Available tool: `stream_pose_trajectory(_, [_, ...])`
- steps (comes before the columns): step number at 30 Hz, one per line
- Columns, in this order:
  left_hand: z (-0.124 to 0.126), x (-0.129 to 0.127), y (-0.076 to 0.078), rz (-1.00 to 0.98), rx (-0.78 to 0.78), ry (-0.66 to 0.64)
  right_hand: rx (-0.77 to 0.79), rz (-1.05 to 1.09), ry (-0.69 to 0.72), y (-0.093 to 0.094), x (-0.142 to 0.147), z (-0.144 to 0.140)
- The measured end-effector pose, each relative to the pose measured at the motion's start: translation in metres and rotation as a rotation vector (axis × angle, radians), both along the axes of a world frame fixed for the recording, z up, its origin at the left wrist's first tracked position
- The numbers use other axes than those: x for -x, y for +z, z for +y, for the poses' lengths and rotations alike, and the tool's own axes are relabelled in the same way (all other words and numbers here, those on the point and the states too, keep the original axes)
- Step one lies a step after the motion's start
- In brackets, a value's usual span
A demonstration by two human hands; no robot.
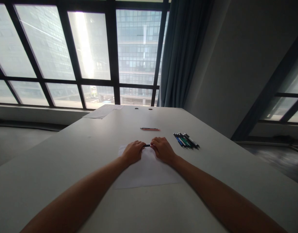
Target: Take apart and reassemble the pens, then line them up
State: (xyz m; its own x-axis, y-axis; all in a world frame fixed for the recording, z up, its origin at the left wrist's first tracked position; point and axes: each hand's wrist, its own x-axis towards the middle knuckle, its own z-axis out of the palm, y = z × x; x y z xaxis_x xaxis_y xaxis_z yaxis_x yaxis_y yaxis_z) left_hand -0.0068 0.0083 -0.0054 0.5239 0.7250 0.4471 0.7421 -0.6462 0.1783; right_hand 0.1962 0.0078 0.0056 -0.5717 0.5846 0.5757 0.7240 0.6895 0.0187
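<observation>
Daylight from a wall of tall windows [90, 48] falls over a long pale table [66, 155], with a dark curtain [182, 51] hanging at the far right corner and a grey wall beside it. Glass office buildings show outside. On the tabletop a white sheet of paper [146, 171] lies under the forearms, and further sheets [102, 111] rest at the far edge. A red pen [150, 129] lies alone beyond the hands, and a cluster of pens [186, 140] with blue, green and black barrels lies just to the right.

Both fists sit at the far edge of the near sheet. The left hand [133, 151] and right hand [162, 149] are each curled closed around an end of a dark pen [147, 145], which spans the small gap between them, lying level just above the paper.
</observation>
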Motion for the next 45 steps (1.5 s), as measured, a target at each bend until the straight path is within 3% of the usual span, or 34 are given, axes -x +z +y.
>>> stream_pose_trajectory(6, [-0.001,-0.001,0.001,0.005,-0.033,-0.015,-0.003,0.023,-0.095,0.0,0.004,0.0])
stream_pose_trajectory(10, [-0.002,-0.002,0.003,-0.016,-0.14,0.084,-0.04,0.142,-0.195,0.0,-0.005,0.006])
stream_pose_trajectory(13, [0.0,-0.002,0.001,-0.049,-0.119,0.147,-0.145,0.191,-0.274,0.004,-0.011,0.007])
stream_pose_trajectory(16, [0.002,-0.001,-0.002,-0.061,-0.093,0.115,-0.226,0.096,-0.17,0.007,-0.007,0.003])
stream_pose_trajectory(20, [0.001,0.0,-0.001,-0.047,-0.084,0.042,-0.144,-0.064,0.03,0.003,0.006,-0.001])
stream_pose_trajectory(26, [-0.003,-0.001,0.005,-0.057,-0.045,0.212,-0.082,-0.06,-0.041,0.0,-0.002,0.005])
stream_pose_trajectory(35, [-0.003,-0.001,0.004,-0.011,0.021,0.193,-0.149,-0.076,-0.067,0.007,0.001,-0.006])
stream_pose_trajectory(45, [-0.002,-0.002,0.003,-0.009,0.018,0.191,-0.212,-0.093,0.006,0.007,0.0,-0.007])
